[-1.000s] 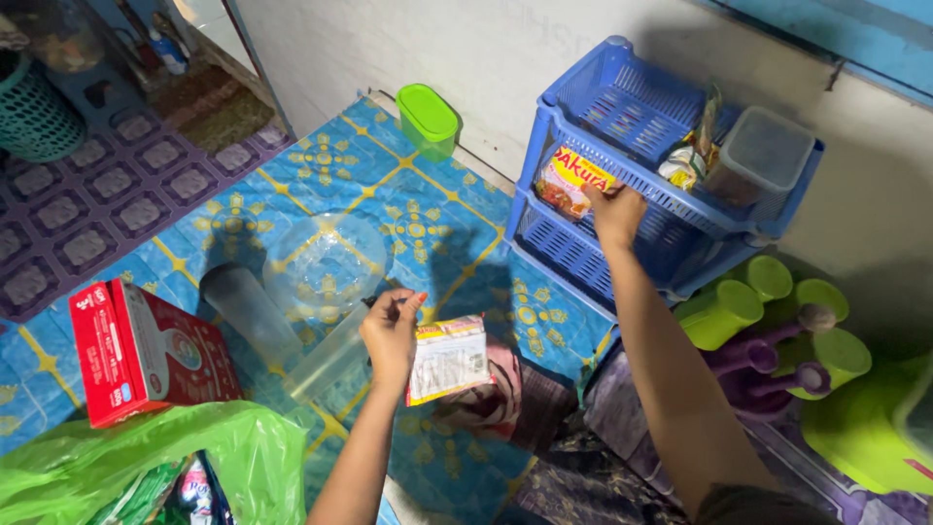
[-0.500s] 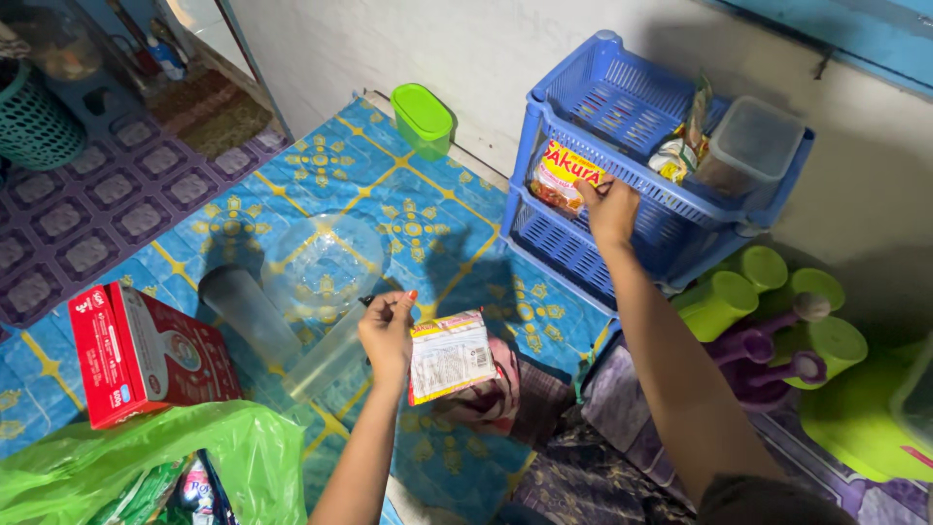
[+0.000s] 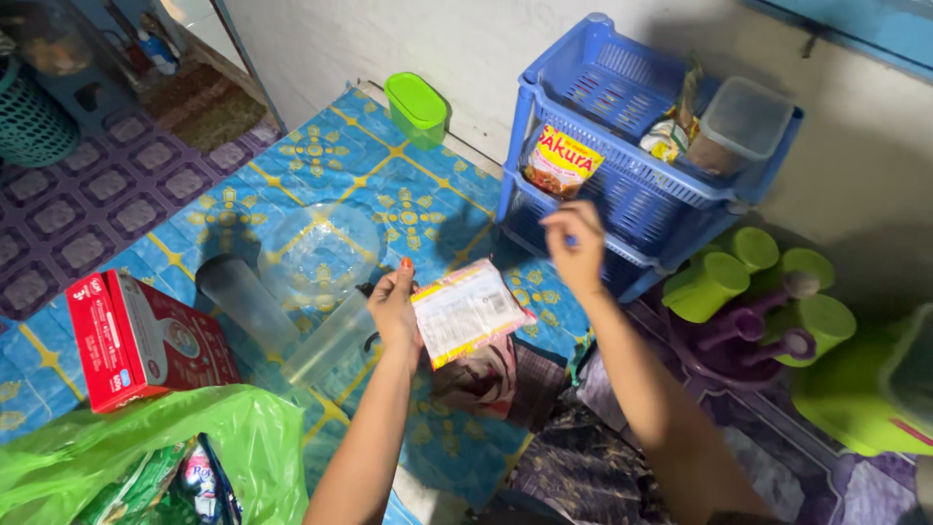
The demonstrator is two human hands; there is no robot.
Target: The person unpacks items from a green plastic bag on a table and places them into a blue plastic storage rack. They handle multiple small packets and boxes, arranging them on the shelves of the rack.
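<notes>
Nearest us: green plastic bag (image 3: pixel 146 452) on floor, red carton (image 3: pixel 146 340) just beyond it. Our left hand (image 3: pixel 397 309) holds flat sachet (image 3: pixel 468 311), grip pinching its left edge, sachet raised above blue patterned mat (image 3: pixel 389 194). Clear bowl (image 3: pixel 321 255) and clear tumbler (image 3: pixel 330 340) lie on mat beside that hand. Our right hand (image 3: pixel 575 248) in air, touching nothing, grip loosely curled, fingertips pressed together. Farther: blue rack (image 3: pixel 641 194) with yellow-red packet (image 3: pixel 562 160) on its shelf; green lidded box (image 3: pixel 416 105) by wall.
</notes>
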